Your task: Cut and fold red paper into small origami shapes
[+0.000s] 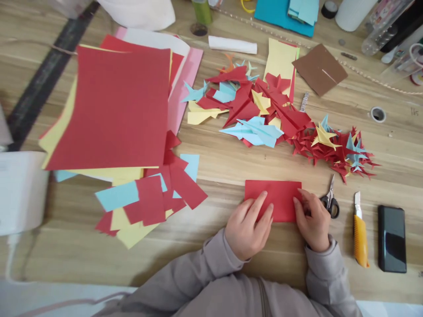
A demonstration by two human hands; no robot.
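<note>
A red sheet of paper [279, 200] lies on the wooden table in front of me, its long side running left to right. My left hand [249, 226] rests on its left part, fingers stretched out and apart. At the right edge, my right hand [312, 216] pinches the paper between thumb and forefinger; its other fingers are curled. Just right of that hand are small scissors [331, 200] with black handles. Beyond the sheet spreads a heap of folded paper planes [251, 130] and star-like paper shapes [330, 147] in red, blue and yellow.
Large coloured sheets [122, 105] are stacked at the left, with small cut paper pieces [150, 200] before them. At the right lie a yellow utility knife [360, 240] and a black phone-like device [391, 238]. Brown paper [320, 69] and a teal sheet [274, 17] lie farther back.
</note>
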